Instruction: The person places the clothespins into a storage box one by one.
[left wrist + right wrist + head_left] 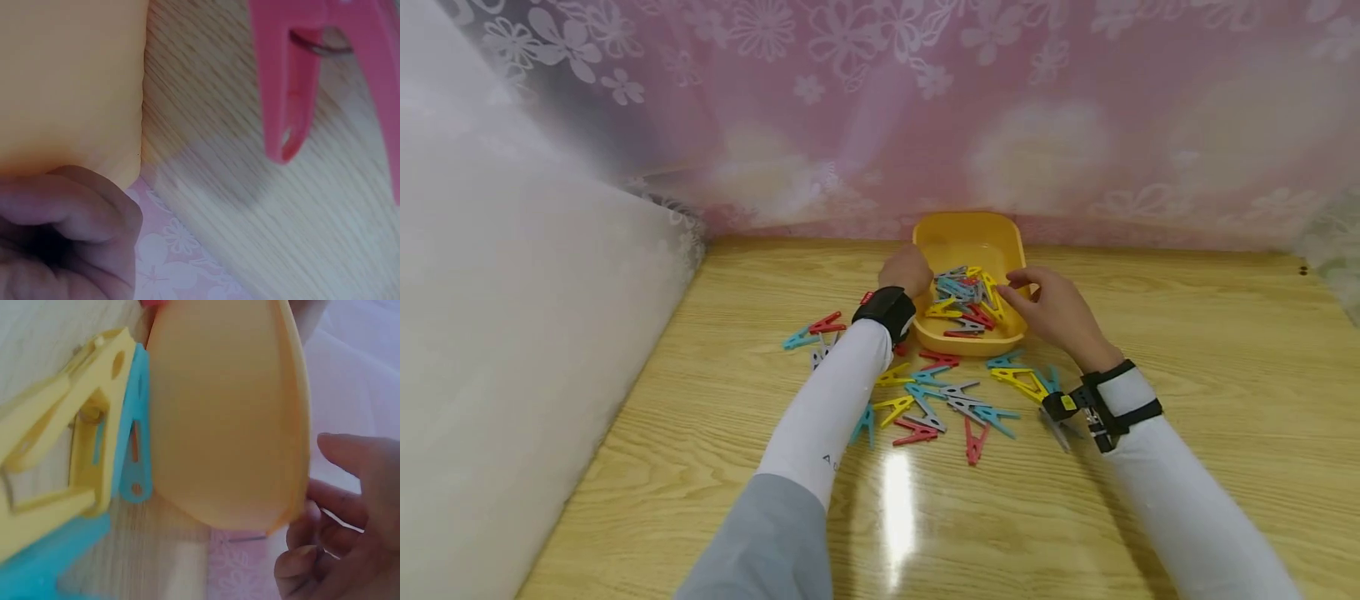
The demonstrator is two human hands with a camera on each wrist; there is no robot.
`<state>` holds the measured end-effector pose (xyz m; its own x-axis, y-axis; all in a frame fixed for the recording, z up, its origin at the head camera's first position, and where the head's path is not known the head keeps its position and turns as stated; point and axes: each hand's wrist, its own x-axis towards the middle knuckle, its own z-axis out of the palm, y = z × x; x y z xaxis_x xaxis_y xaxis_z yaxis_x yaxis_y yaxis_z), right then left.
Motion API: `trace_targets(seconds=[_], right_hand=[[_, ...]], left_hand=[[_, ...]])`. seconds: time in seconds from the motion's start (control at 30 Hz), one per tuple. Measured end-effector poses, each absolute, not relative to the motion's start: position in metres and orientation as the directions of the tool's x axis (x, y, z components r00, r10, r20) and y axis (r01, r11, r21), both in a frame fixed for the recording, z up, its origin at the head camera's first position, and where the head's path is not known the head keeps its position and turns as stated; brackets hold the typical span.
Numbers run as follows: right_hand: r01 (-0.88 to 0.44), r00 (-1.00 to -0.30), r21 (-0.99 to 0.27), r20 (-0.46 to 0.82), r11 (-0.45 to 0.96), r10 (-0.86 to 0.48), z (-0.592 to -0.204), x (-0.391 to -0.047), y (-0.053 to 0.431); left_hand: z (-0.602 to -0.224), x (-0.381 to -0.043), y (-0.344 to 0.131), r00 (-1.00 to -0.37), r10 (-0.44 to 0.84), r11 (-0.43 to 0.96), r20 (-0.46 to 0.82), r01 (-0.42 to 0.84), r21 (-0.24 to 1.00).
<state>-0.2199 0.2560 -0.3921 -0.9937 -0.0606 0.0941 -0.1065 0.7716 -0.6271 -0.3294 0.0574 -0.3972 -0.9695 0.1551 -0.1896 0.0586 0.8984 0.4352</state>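
A yellow plastic basin (966, 229) holds a heap of clothespins (957, 292) in yellow, blue, red and grey. Over its left rim sits my left hand (907, 270), fingers curled at the edge; the head view hides the fingertips. The left wrist view shows those curled fingers (94, 212) against the basin wall. My right hand (1060, 312) is at the right rim, thumb and forefinger spread apart beside a yellow clothespin (991, 298) in the heap. In the right wrist view, the right hand (350, 519) has nothing between thumb and forefinger, and its other fingers bend loosely beside the rim.
Several loose clothespins (925, 400) lie on the wooden table (700, 467) in front of the basin, some under the left forearm and right wrist. A pink floral curtain (850, 125) hangs behind the basin. A white wall (512, 292) borders the table on the left.
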Motion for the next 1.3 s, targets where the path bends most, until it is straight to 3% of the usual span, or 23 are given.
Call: trace_targets(seconds=[0.77,1.3], right_hand=[[-0.064,-0.996,-0.631,0.085,0.773,-0.014,-0.405,-0.138,0.326],[-0.011,-0.963,-0.52,-0.224,0.854,-0.149,-0.412,-0.093,0.32]], left_hand=[[-0.402,-0.332,0.053,-0.969,0.15,0.902,-0.198,0.052,0.428],[-0.402,-0.333,0.061,-0.97,0.167,0.899,-0.174,0.077,0.432]])
